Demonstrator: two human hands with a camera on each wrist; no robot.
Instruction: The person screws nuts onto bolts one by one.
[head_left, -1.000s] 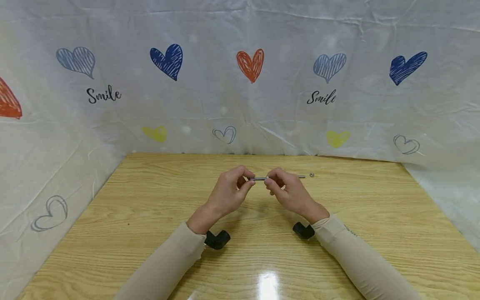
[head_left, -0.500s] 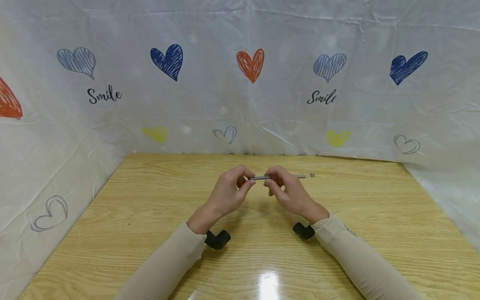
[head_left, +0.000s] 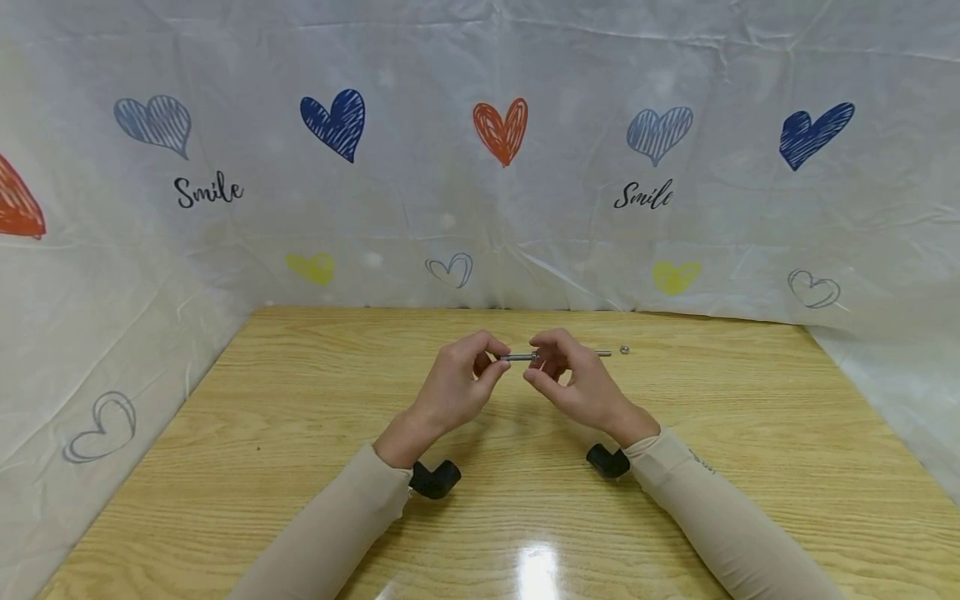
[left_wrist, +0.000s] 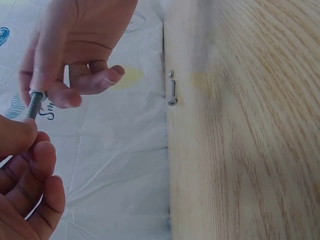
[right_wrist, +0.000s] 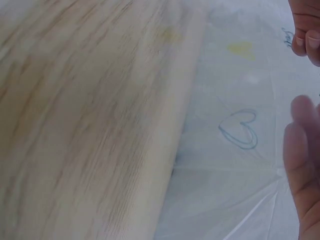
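Observation:
My left hand (head_left: 457, 379) pinches a silver bolt (head_left: 519, 357) between thumb and forefinger, its threaded end pointing right. A nut (left_wrist: 38, 94) sits on that end in the left wrist view, with threads showing below it. My right hand (head_left: 573, 379) is held around the nut. Its thumb and forefinger stand apart above and below the nut in the head view. In the right wrist view only the edges of the right hand (right_wrist: 302, 170) and left hand (right_wrist: 309, 30) show; the bolt is out of sight there.
On the table (head_left: 300, 400), toward its back, lie a second bolt (left_wrist: 173, 92) and a loose nut (left_wrist: 171, 74), partly behind my right hand in the head view. A white cloth (head_left: 420, 208) printed with hearts hangs along the table's back and sides.
My right thumb and forefinger, at the bolt's end earlier, have spread apart, uncovering the nut. The left hand keeps its pinch on the bolt and has hardly moved.

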